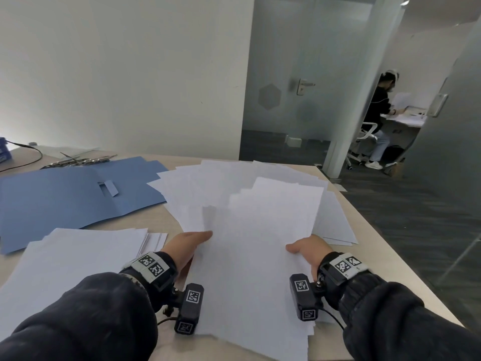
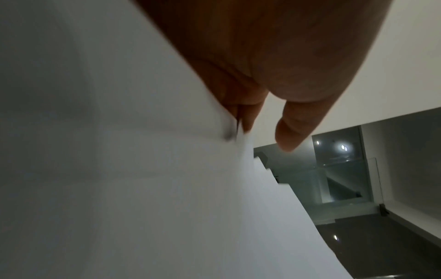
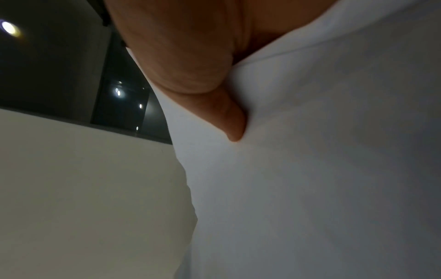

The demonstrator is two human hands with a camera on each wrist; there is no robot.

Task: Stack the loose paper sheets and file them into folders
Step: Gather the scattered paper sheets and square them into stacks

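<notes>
- A beige table (image 1: 171, 222) carries everything; its far edge meets a white wall, and to the right the floor drops away to dark carpet
- At far left lie two blue folders (image 1: 78, 194), opened flat and overlapping, with a row of metal binder clips (image 1: 78, 161) just beyond them and a black cable (image 1: 23, 155) curling near the left edge
- At near left sits one squared pile of white sheets (image 1: 73, 259), partly over the folders' near edge
- Across the middle and right, loose sheets (image 1: 234, 178) are fanned out untidily; I cannot count them
- The held bundle of paper (image 1: 255, 256) rises over those loose sheets and hides much of them
- The left hand (image 1: 186, 247) grips the bundle's left edge: its thumb lies on top, while its fingers (image 2: 248, 111) are tucked under the paper
- The right hand (image 1: 309, 250) grips the right edge, thumb (image 3: 232, 120) pressed into the sheet, fingers hidden beneath
- Both wrists wear two black camera units with square markers
- Far right, past a frosted glass door (image 1: 299, 87), one other person (image 1: 380, 118) sits at a desk
</notes>
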